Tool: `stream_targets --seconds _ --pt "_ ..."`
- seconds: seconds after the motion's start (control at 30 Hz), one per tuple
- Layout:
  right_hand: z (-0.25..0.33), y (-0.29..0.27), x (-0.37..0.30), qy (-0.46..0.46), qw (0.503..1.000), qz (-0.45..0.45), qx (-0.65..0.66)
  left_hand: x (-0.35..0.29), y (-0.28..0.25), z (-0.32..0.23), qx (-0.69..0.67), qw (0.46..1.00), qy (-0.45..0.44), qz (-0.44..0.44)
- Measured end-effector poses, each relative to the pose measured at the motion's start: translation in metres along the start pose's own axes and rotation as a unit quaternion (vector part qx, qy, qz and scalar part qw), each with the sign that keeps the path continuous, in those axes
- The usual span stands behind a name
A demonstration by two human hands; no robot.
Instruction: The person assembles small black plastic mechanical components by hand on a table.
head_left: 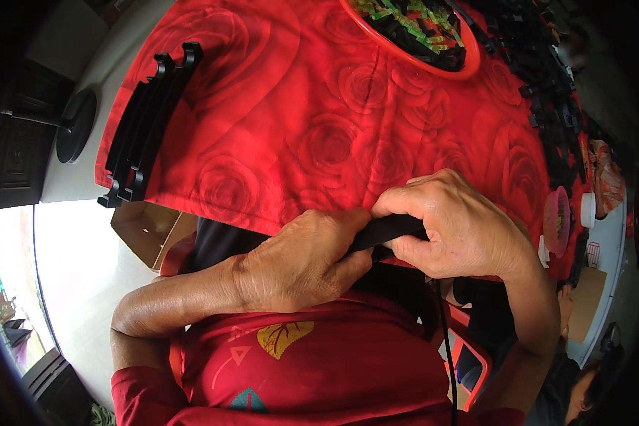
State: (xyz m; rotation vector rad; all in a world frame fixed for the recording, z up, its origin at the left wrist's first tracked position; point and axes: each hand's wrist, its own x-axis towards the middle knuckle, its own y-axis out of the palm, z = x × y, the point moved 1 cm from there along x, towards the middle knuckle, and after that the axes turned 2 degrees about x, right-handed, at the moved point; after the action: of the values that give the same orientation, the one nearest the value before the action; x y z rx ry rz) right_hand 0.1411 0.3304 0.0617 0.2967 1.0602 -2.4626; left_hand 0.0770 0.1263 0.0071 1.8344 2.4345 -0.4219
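Close to my body, at the near edge of the table, both hands hold a smooth black piece [389, 228]. My left hand [302, 263] is closed around its left end, with the thumb along the near side. The fingers and thumb of my right hand [458, 227] pinch its right end. Much of the piece is hidden by the hands, so its exact kind cannot be told. Several long black plastic strips with hooked ends [138, 135] lie side by side at the table's left edge.
A red rose-print cloth [277, 121] covers the table. At the far side stands a red basin [422, 65] of yellow-green and black pieces. Black parts [547, 92] pile up along the right, near a pink basket [557, 231]. A cardboard box [138, 231] sits below left. Another person's hand [566, 305] shows at right.
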Motion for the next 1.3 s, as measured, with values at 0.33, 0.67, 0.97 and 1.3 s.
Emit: stream_targets --seconds 0.33,0.67,0.97,1.3 --pt "0.002 0.003 0.0 -0.024 0.998 -0.011 -0.057 -0.003 -0.001 -0.001 0.004 1.0 -0.007 0.005" --pt "0.011 -0.012 -0.002 -0.096 0.984 -0.108 -0.109 -0.002 -0.004 -0.009 0.007 1.0 -0.008 -0.029" --pt "0.011 -0.006 -0.041 -0.007 0.942 -0.336 0.019 -0.007 -0.009 0.0 -0.036 0.998 -0.032 -0.043" --pt "0.011 0.011 -0.037 0.049 0.949 -0.312 -0.002 -0.004 -0.005 -0.004 -0.027 0.997 -0.043 -0.065"
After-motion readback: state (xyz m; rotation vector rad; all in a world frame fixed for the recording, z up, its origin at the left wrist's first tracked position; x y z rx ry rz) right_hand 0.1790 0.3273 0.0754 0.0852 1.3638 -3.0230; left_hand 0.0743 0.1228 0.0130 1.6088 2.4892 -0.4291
